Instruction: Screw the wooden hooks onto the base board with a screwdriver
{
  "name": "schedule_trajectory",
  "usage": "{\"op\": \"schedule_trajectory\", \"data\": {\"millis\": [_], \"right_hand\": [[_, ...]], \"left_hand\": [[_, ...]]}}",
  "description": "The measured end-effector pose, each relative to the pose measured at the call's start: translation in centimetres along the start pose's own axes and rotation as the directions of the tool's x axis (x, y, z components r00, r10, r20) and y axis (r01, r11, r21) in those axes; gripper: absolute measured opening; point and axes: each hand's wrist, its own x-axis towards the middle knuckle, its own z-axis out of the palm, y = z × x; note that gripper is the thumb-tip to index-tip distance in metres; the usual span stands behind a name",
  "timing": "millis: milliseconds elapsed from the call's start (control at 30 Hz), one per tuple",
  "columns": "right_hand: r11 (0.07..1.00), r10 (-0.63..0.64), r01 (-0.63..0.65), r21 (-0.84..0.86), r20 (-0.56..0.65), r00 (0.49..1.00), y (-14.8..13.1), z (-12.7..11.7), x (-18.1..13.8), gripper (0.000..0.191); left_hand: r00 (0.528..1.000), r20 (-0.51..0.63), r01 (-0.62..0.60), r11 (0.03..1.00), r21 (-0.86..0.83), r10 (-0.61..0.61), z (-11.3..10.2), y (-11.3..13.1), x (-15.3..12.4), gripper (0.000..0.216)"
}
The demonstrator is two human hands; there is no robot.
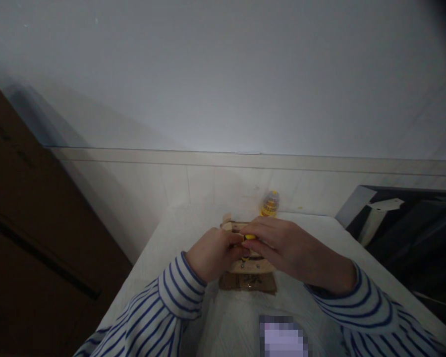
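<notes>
Fingers [262, 232] of the left hand [211, 254] and right hand [288, 248] meet low over the white table [319, 233], atop a small wooden model [250, 267] — likely bracing it. Together they pinch a tiny yellow piece [250, 237] at its top edge.

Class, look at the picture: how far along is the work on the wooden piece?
Done: the wooden piece stands upright on a brown sheet. In hand: the left hand and right hand pinch a small yellow part at its top. To do: the part is not yet released; the yellow bottle behind stands untouched.
</notes>
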Motion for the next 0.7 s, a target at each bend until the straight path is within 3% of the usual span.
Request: {"op": "schedule_trajectory", "data": {"millis": [300, 700], "right_hand": [[1.000, 0.010, -0.010, -0.015, 0.003, 1.000, -0.09, -0.15, -0.01, 0.023], [0.998, -0.039, 0.038, -0.045, -0.022, 0.999, -0.07, 0.14, -0.08, 0.028]], "left_hand": [[0.995, -0.047, 0.088, 0.996, 0.003, -0.088, 0.13, 0.05, 0.08, 0.023], [0.995, -0.050, 0.087, 0.996, -0.013, -0.088, 0.09, -0.27, 0.19, 0.021]]}}
